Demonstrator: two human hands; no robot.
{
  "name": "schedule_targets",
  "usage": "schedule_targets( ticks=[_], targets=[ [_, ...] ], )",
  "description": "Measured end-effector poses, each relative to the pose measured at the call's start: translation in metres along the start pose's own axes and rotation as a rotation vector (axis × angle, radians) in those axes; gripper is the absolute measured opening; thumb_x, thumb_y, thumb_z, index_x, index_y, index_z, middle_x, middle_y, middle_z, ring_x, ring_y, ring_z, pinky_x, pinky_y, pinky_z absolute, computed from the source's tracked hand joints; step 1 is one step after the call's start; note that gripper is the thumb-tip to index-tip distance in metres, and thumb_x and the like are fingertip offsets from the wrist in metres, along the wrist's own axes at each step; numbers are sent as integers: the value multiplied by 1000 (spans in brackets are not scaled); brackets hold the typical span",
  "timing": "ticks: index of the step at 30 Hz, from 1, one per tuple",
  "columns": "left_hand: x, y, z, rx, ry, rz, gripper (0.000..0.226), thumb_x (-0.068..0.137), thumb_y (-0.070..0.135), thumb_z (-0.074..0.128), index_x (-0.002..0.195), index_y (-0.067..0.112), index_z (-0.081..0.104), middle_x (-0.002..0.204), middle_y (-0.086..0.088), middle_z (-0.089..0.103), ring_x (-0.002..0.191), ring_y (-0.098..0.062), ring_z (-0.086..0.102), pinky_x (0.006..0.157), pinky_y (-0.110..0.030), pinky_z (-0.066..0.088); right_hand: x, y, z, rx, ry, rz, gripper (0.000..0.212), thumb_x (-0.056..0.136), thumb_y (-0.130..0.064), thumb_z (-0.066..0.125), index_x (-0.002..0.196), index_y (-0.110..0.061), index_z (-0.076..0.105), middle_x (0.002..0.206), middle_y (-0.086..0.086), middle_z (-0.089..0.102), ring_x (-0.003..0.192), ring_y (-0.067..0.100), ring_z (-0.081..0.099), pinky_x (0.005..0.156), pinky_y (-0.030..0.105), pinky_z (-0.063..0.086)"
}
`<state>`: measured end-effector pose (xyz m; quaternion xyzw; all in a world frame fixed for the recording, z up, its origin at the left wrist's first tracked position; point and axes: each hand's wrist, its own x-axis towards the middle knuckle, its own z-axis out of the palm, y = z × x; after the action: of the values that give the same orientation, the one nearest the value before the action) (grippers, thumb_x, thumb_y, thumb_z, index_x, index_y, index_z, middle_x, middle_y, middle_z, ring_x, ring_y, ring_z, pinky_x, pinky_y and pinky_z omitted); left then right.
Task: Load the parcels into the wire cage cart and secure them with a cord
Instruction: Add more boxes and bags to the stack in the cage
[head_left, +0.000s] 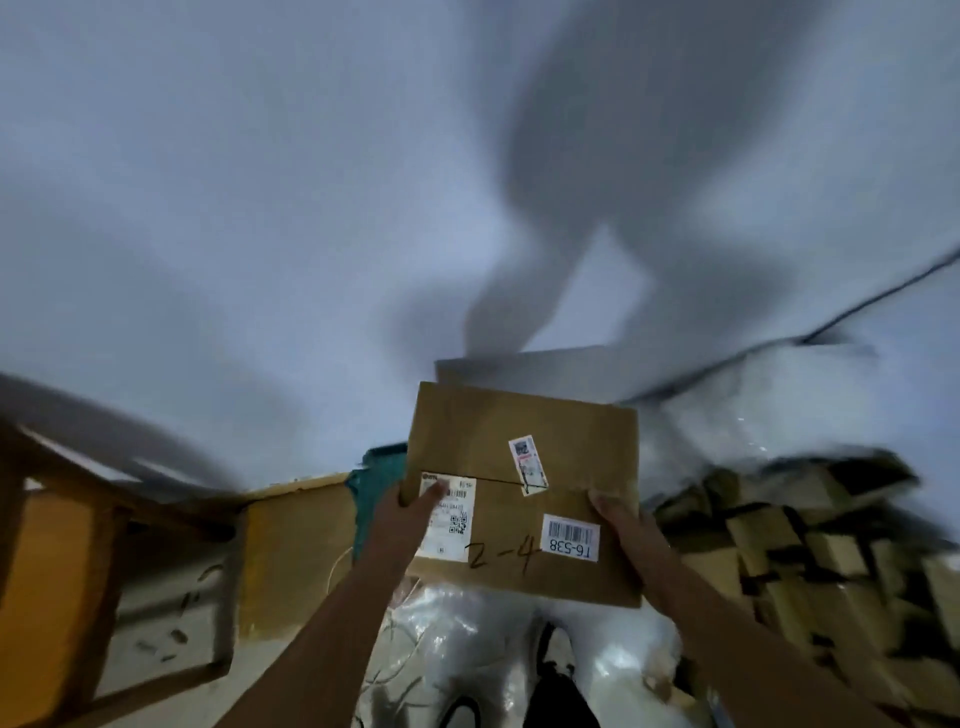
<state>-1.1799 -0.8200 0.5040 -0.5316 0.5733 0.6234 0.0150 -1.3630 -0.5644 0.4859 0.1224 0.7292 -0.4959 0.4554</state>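
Hands, left and right, grip opposite side edges of a raised cardboard parcel.

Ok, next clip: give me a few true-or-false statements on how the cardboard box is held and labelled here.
1. Both hands hold the cardboard box. True: the left hand and right hand grip opposite sides.
2. The barcode sticker reads T6-538. True.
3. The box is unmarked by pen. False: "2-4" is handwritten on it.
4. The box rests inside a wire cage cart. False: it is held up in the air; no cart is visible.
5. The left thumb lies on a white label. True.
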Motion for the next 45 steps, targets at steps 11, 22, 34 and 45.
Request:
schedule_targets(
  ticks=[11, 22, 34, 45],
  targets=[
    [-218, 217, 226, 340, -439, 421, 42, 80, 55, 77, 108, 26, 67, 93, 1, 79, 84, -22, 77, 87, -45, 61, -280, -9, -250, 452, 478, -218, 78, 66, -72, 80, 128, -30, 58, 97, 4, 80, 83, 25, 79, 66, 39, 64],
    [-564, 2, 545, 572, -929, 481, 48, 80, 52, 79, 120, 31, 64, 95, 6, 78, 81, -17, 77, 68, -32, 61, -558, 347, -503, 765, 932, -173, 85, 53, -77, 82, 118, -23, 67, 91, 1, 81, 83, 24, 78, 74, 37, 62],
    [-693, -316, 645, 945, -1057, 267, 54, 84, 49, 77, 126, 23, 57, 104, 1, 73, 85, -19, 75, 57, -28, 59, -665, 667, -522, 1092, 975, 180, 60, 64, -55, 84, 109, -22, 62, 84, 6, 80, 71, 26, 78, 52, 31, 60],
    [-553, -517, 742, 1261, -1156, 321, 44, 93, 55, 63, 124, 23, 59, 102, 1, 74, 81, -13, 76, 72, -35, 64, -465, 867, -526, 1305, 967, 331, 76, 61, -58, 86, 124, -23, 63, 101, 13, 78, 91, 40, 75, 80, 50, 60]
  ],
)
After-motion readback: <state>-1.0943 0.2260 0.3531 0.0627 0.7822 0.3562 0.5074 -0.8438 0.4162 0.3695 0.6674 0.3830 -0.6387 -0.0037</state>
